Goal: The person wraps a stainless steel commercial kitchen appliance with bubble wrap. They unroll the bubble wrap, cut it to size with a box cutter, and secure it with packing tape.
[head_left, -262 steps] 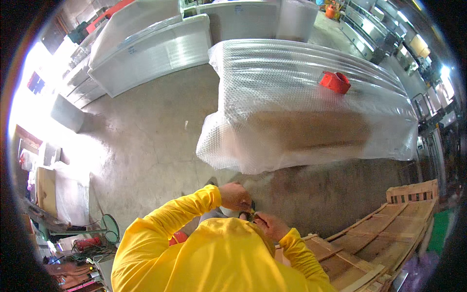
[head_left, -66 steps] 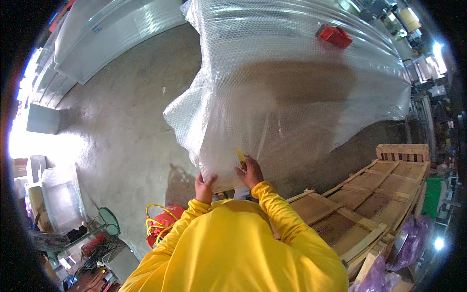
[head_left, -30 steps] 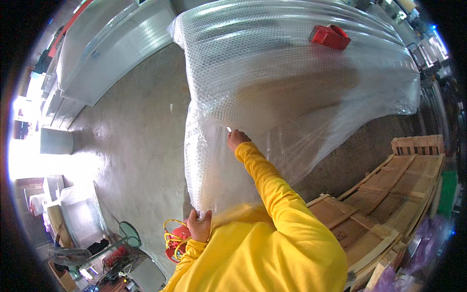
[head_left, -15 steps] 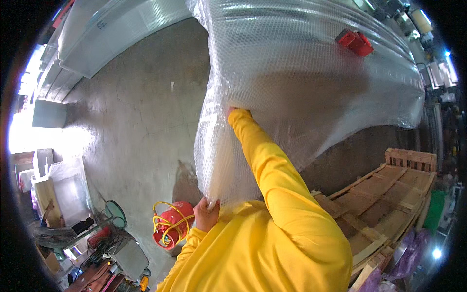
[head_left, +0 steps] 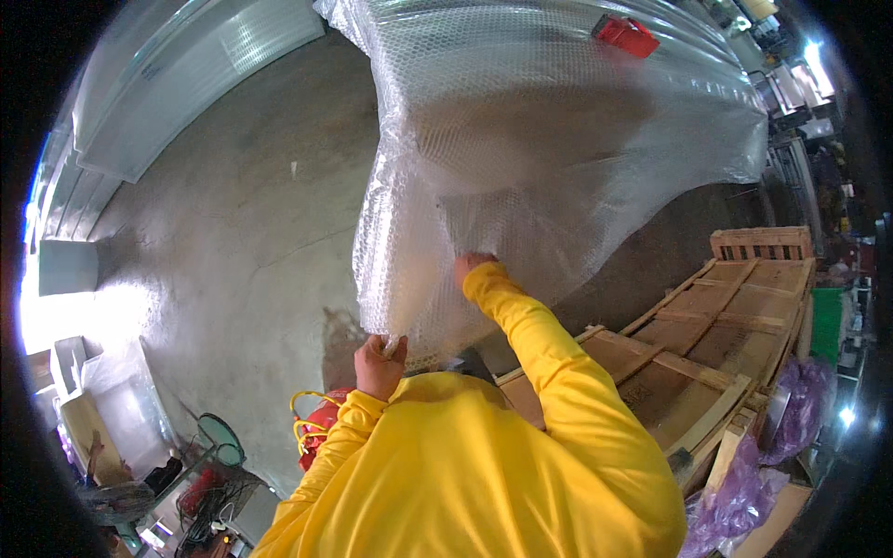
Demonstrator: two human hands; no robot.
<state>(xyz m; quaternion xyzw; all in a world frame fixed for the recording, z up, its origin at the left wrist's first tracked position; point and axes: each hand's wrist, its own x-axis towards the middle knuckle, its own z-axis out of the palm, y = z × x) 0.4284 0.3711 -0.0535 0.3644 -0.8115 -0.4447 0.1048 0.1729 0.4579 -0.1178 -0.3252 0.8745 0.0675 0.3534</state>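
Observation:
A wide sheet of clear bubble wrap drapes over a large form ahead of me and hangs down toward my body. At its near left corner, my left hand pinches the edge, thumb and fingers pressed together. My right hand is farther forward and to the right, closed on the wrap, with folds running into it; its fingertips are partly hidden. On top of the sheet, toward the far right, lies a red tool, perhaps a tape dispenser.
A red cylinder with a yellow hose stands by my left forearm. Wooden crate panels lie to the right, beside purple plastic wrap. At lower left are a green-rimmed round mirror and clutter. Large wrapped panels stand far left.
My right hand has drawn back toward me and slightly right, and the wrap near it has creased. My left hand still holds the corner. The view has shifted, uncovering more of the crate panels.

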